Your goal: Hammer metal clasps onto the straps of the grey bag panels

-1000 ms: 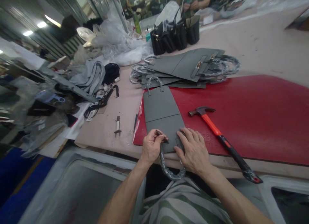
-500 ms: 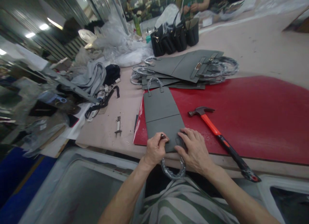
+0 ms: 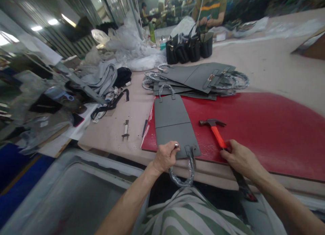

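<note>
Left hand (image 3: 165, 157) curled tight, pinching a small metal stud (image 3: 176, 145) at the near end of a grey leather bag panel (image 3: 172, 126); right hand (image 3: 241, 157) closed around a claw hammer (image 3: 217, 137) by its orange handle. Panel flat on a red cutting board (image 3: 266, 126), plastic-wrapped bag handle (image 3: 183, 175) hanging past the near edge, stack of similar panels (image 3: 195, 77) just beyond the far edge.

We are looking on under dim, cool light from the ceiling lamps (image 3: 52, 21), with only soft shadows falling around the left hand (image 3: 165, 157) on the tabletop (image 3: 266, 72), while the wide lens is stretching and blurring the left edge.
</note>
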`<state>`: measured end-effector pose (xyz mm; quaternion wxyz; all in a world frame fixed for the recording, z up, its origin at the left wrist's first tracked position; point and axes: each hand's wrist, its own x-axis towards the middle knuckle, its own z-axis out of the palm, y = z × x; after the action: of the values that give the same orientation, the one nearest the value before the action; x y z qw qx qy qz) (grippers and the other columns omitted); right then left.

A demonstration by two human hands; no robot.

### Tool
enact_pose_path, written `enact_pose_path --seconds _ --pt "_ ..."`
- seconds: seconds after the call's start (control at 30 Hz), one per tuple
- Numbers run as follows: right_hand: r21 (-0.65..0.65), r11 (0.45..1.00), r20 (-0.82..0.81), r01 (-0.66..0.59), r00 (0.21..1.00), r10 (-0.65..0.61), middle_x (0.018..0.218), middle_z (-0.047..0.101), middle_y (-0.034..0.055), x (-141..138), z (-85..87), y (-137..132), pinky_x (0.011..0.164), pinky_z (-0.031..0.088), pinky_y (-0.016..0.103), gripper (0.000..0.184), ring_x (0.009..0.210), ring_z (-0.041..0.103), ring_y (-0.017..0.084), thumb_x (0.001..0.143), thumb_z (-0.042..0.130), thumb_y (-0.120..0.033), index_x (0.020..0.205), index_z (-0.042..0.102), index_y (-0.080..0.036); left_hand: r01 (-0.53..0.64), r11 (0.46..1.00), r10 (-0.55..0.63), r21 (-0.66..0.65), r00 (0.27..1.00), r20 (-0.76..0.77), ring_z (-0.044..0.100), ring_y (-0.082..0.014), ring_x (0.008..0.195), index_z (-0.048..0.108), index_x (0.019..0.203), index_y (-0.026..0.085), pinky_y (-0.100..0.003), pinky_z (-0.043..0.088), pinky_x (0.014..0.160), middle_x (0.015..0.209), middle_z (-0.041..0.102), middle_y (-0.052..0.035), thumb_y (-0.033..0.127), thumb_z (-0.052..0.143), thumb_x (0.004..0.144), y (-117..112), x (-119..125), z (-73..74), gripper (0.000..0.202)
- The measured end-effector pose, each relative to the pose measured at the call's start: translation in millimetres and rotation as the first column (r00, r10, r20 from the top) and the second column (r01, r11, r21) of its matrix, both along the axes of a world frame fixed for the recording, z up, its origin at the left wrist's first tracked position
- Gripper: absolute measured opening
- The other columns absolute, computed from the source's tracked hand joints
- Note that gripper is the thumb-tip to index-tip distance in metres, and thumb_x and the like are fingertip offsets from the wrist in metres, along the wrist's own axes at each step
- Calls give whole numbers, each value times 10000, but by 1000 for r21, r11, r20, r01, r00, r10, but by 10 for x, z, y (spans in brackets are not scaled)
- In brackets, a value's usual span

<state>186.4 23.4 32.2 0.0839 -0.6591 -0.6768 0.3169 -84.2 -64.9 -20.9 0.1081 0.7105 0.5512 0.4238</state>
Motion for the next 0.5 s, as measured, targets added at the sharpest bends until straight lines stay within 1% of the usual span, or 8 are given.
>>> enact_pose_path --seconds 0.03,0.1,0.17,0.2,0.3,0.37,0.43,0.5 --pt "-161 986 -196 50 977 -82 674 559 36 -33 40 8 530 402 291 77 570 514 167 748 595 -227 796 548 -188 0 1000 0 0 1000 -3 678 -159 713 603 930 190 -253 538 669 830 704 -53 211 482 952 -2 2 -6 124" --pt "-459 886 -498 57 810 -310 616 505 -10 -113 144 -7 453 378 242 116 485 444 114 697 608 -230 763 518 -199 -9 1000 9 2 1000 14 675 -160 713 603 926 189 -254 533 673 821 700 -50 202 481 950 -1 10 -15 124" --pt "-588 809 -602 21 657 -454 585 443 -46 -196 288 -67 385 310 200 164 425 356 75 710 620 -285 739 479 -207 -23 1000 23 -1 999 43 672 -160 717 603 918 188 -253 527 679 810 695 -45 187 488 943 6 22 -20 117" --pt "-572 820 -618 27 643 -453 569 413 -60 -232 377 -111 365 277 190 212 406 321 65 744 623 -344 723 457 -214 -26 1000 27 -4 998 56 669 -159 715 603 913 188 -251 522 677 805 692 -42 181 492 939 11 27 -22 114" --pt "-236 969 -606 77 768 -209 539 410 -61 -294 665 -282 354 287 203 369 387 339 80 861 533 -559 718 441 -232 -26 1000 27 -17 997 78 657 -155 703 601 886 189 -243 509 667 787 678 -36 173 502 931 26 39 -33 109" --pt "161 987 -462 29 886 50 516 440 -46 -300 803 -401 369 295 217 395 392 398 104 912 460 -588 726 449 -240 -27 1000 28 -13 996 80 652 -155 696 597 864 188 -242 506 664 767 666 -35 170 500 928 29 42 -45 118" --pt "513 847 -229 -139 929 291 488 448 -46 -290 852 -501 378 264 234 360 373 407 110 957 429 -522 724 434 -248 -38 999 38 -1 997 72 654 -160 693 594 848 186 -245 505 660 759 662 -38 167 497 924 26 43 -58 125" --pt "672 644 32 -365 884 467 461 440 -57 -274 846 -560 385 221 260 319 338 388 110 997 398 -422 728 420 -251 -38 999 37 6 997 65 656 -160 680 605 875 186 -242 501 641 755 664 -37 159 496 919 19 44 -68 120"
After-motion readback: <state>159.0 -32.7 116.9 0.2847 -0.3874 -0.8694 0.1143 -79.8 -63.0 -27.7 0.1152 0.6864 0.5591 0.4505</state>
